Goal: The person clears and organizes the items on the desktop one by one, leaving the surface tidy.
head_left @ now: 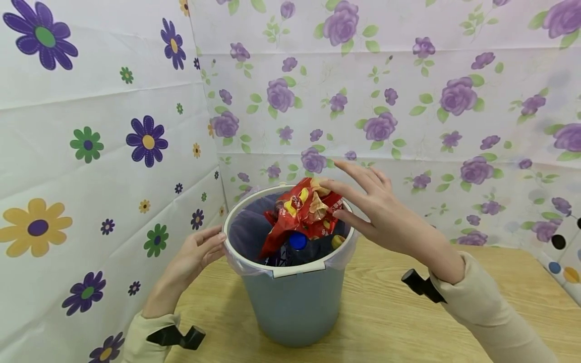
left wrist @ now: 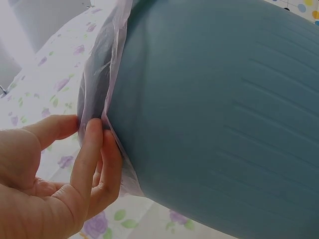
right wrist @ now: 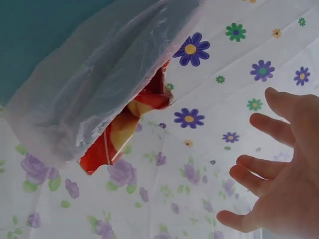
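A blue-grey trash bin (head_left: pixel 295 307) with a white rim and a thin plastic liner (left wrist: pixel 117 64) stands on the table. My left hand (head_left: pixel 192 257) pinches its rim on the left side, thumb on top and fingers against the outside. A crumpled red snack bag (head_left: pixel 290 217) with yellow print lies on top of the contents, part of it rising over the rim. Spread above the bag's right side is my right hand (head_left: pixel 381 212). In the right wrist view, that hand (right wrist: pixel 286 174) holds nothing and is apart from the bag (right wrist: pixel 112 142).
Inside the bin, a blue cap (head_left: pixel 297 240) and a small yellowish item (head_left: pixel 338 241) show beneath the bag. The wooden table (head_left: pixel 408 312) meets flower-printed sheets (head_left: pixel 100 181) at the left and back. Coloured dots mark a surface at the far right.
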A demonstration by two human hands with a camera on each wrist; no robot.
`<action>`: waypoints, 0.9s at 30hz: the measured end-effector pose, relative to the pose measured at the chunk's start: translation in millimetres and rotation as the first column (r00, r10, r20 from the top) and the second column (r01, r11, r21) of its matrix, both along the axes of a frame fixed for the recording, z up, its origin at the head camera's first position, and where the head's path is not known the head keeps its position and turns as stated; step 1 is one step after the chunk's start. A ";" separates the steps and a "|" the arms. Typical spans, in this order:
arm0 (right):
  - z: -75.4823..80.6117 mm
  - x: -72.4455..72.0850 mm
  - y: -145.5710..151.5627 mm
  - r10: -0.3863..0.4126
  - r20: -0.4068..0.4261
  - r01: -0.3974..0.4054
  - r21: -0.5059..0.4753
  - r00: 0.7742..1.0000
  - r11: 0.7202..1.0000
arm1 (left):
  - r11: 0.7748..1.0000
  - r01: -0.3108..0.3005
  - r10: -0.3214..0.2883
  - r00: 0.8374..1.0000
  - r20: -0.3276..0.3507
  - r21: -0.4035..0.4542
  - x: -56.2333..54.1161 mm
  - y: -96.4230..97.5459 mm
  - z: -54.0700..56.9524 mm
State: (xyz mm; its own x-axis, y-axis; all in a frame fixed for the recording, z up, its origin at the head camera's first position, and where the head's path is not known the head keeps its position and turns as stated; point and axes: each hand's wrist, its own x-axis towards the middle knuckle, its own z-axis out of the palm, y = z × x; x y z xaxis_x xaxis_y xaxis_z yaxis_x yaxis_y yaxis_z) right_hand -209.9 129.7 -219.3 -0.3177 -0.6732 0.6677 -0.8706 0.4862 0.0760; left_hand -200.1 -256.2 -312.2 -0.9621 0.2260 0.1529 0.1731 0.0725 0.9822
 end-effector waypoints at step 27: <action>-114.0 -2.4 92.5 -0.174 0.058 0.183 -0.350 0.983 0.919 | 0.948 -0.227 0.187 0.964 -0.187 -0.222 -1.2 -6.1 -21.4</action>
